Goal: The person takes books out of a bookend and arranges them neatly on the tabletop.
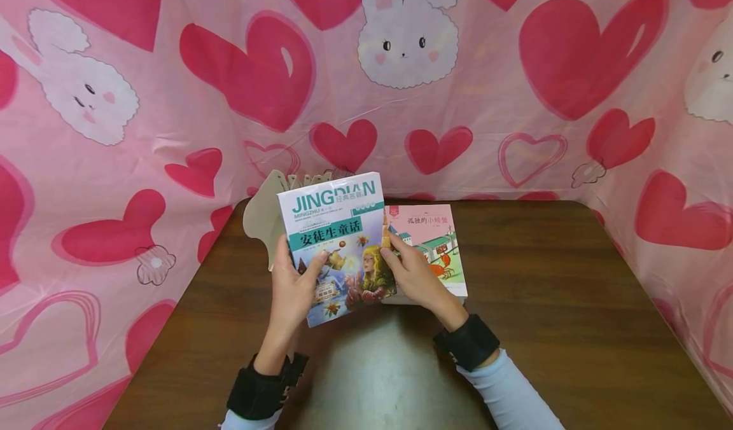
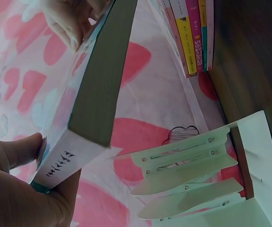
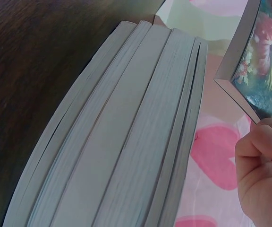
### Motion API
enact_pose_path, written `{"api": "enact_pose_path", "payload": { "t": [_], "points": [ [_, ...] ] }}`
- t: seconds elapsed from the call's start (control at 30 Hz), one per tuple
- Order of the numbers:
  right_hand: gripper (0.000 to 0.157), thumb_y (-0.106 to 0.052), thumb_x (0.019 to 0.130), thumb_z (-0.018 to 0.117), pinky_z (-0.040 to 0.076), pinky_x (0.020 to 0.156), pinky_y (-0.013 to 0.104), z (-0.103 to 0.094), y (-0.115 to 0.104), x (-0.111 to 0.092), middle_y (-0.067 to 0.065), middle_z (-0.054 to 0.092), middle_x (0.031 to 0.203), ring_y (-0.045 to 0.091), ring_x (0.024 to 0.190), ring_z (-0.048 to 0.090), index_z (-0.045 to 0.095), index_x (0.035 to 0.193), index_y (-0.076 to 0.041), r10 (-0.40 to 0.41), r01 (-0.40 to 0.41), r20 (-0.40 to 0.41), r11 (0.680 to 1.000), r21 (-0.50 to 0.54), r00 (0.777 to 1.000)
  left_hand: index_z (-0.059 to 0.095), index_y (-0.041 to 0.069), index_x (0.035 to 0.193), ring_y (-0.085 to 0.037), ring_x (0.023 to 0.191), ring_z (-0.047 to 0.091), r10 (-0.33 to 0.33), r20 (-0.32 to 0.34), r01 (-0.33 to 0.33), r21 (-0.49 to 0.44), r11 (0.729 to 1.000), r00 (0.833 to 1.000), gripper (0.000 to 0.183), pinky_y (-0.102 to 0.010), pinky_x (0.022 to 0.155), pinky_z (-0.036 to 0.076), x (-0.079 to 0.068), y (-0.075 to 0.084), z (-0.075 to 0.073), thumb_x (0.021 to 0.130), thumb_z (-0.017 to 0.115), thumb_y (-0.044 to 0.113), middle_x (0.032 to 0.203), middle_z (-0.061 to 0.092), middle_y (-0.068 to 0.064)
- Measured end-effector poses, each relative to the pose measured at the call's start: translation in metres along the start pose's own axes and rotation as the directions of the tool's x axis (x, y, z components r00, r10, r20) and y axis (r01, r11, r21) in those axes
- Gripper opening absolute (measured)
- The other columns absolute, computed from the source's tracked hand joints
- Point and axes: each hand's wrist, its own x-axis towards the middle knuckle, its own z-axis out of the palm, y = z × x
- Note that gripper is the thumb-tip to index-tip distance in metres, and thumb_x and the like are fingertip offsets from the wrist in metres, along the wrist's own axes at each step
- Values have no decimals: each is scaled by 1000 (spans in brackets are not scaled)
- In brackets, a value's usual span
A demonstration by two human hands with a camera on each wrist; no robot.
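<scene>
A paperback book [image 1: 338, 252], with a teal and white top and a picture of a blond figure on its cover, is held tilted above the table. My left hand [image 1: 294, 287] grips its left edge, thumb on the cover. At the opposite edge, my right hand [image 1: 418, 277] pinches the book between thumb and fingers. The left wrist view shows the book's page block [image 2: 103, 80] edge-on, with the left hand [image 2: 18, 189] around the spine side. In the right wrist view the right hand [image 3: 263, 165] has curled fingers at the book's corner.
Right behind the held book lies a stack of several books [image 3: 126, 127], topped by a pink crab-picture cover [image 1: 446, 252]. A pale slotted book rack [image 1: 260, 217] stands at the back left, partly hidden by the held book. Pink heart-patterned cloth [image 1: 343, 99] surrounds the brown table [image 1: 544, 303].
</scene>
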Motion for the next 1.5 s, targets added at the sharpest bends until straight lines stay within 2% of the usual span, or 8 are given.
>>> {"api": "enact_pose_path", "payload": {
  "t": [0.23,0.43,0.53,0.73,0.87,1.03,1.23,1.5],
  "points": [
    [49,-25,113,51,51,101,51,-2,0,-1,17,64,138,27,112,62,46,157,-2,24,-23,-8,1000,2,1000,45,9,146,-30,99,70,3,-7,-3,-26,1000,1000,54,-34,74,60,1,0,5,99,72,4,125,65,-13],
    [48,-24,114,50,53,92,45,-3,3,0,17,66,132,25,105,63,47,156,-2,29,-29,-21,999,-16,999,45,8,144,-30,100,70,-12,-6,12,-14,1000,1000,52,-42,76,61,4,1,8,100,72,4,125,65,-13],
    [49,-24,114,50,54,94,46,-4,5,0,17,65,136,24,110,64,45,157,-1,29,-29,-25,999,-19,999,44,8,144,-30,100,70,-19,-4,19,-3,1000,1000,53,-45,77,62,5,1,10,99,72,4,125,65,-14],
    [47,-22,113,51,54,96,49,-8,4,-1,19,66,135,26,112,65,49,154,0,40,-40,-31,999,0,999,44,5,141,-29,97,69,-56,1,56,8,998,998,50,-37,74,60,8,1,15,100,72,4,121,63,-15],
    [44,-21,113,52,54,97,50,-10,5,-1,20,65,134,27,114,65,51,152,0,53,-53,-38,999,-5,998,38,4,140,-32,95,71,-98,37,99,-35,994,994,52,-35,71,60,10,2,17,100,71,5,122,62,-19],
    [43,-21,113,52,54,93,48,-13,8,-1,20,66,133,26,110,65,53,150,0,67,-68,-55,998,-7,996,22,9,143,-34,97,72,-124,129,128,-23,992,984,73,-39,74,61,15,2,17,94,76,3,126,61,-21],
    [42,-23,112,54,52,96,48,-19,8,-3,17,66,133,26,109,62,55,148,-2,96,-96,-53,995,-11,994,17,12,144,-35,99,71,-91,210,82,52,995,974,85,-46,80,61,17,0,17,89,79,-6,126,63,-21],
    [38,-20,112,53,51,95,48,-25,11,-3,18,66,132,26,109,62,57,145,-1,94,-96,-57,994,-45,994,17,11,145,-34,103,69,-61,228,47,67,997,972,84,-47,86,60,17,-3,24,90,77,-10,131,59,-21]
  ]
}}
